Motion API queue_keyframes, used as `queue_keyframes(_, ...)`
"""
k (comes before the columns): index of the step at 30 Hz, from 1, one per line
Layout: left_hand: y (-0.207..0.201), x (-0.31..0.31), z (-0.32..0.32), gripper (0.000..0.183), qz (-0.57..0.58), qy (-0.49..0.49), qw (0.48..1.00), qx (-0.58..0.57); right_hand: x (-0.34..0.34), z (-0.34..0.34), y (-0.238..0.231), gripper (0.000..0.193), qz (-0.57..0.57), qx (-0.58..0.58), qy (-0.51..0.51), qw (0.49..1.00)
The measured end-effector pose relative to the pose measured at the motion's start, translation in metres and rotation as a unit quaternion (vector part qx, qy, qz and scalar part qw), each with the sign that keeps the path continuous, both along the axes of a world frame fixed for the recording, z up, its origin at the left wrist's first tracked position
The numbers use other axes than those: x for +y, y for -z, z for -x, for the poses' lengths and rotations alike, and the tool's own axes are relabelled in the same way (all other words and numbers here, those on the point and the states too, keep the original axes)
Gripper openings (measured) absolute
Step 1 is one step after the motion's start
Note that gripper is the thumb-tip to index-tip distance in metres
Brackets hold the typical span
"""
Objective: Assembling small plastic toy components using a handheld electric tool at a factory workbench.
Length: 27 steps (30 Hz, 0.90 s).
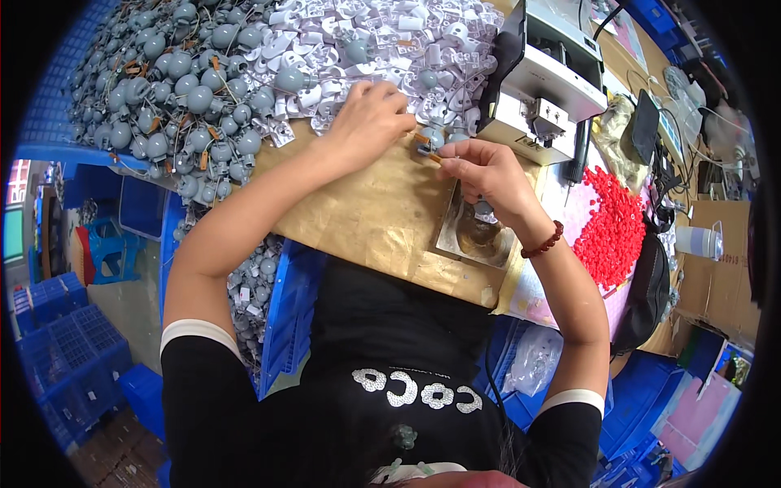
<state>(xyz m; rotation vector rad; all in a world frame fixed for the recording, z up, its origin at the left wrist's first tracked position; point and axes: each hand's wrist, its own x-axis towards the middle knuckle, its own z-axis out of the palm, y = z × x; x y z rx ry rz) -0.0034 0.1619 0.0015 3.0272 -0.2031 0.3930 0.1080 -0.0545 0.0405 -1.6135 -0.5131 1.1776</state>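
Observation:
My right hand point(488, 175) pinches a small orange-brown tab between thumb and forefinger, beside a small grey ball-shaped part point(430, 140) at the front of the pile. My left hand point(370, 122) has its fingers curled at the near edge of a heap of white plastic pieces point(325, 41); what lies under the fingertips is hidden. Below my right hand is a square metal tray point(451, 240) with a brownish hollow, and another grey part point(484, 210) shows at its back edge.
Many grey ball-shaped parts with wires point(179, 81) are heaped at the left. A white and black machine point(545, 89) stands at the back right. Beside it lie red small pieces point(606, 232) and a black pouch point(647, 293). A blue crate point(289, 301) sits below the brown-covered table point(358, 220).

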Motion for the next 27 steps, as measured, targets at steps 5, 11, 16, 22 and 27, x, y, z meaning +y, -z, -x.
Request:
queue_keyframes(5, -0.016, -0.014, -0.011, 0.011, 0.193, 0.000, 0.981, -0.025, 0.006, 0.001, 0.020, 0.014, 0.001, -0.256, 0.002, 0.967)
queue_keyframes(11, -0.043, -0.035, -0.010, 0.013, 0.316, 0.014, 0.949, 0.004, 0.021, -0.006, -0.006, 0.014, -0.091, -0.186, 0.171, 0.963)
queue_keyframes(16, -0.037, -0.019, -0.015, 0.007, 0.393, -0.100, 0.911, -0.078, 0.022, -0.009, 0.010, 0.011, -0.131, -0.343, 0.091, 0.926)
queue_keyframes(22, -0.027, 0.022, -0.019, 0.007, 0.497, -0.090, 0.861, -0.066, 0.006, -0.030, -0.026, 0.012, -0.222, -0.124, 0.202, 0.946)
queue_keyframes(27, -0.051, -0.022, -0.007, 0.005, 0.422, -0.032, 0.906, -0.003, 0.006, -0.032, -0.019, 0.009, -0.244, -0.081, 0.174, 0.950)
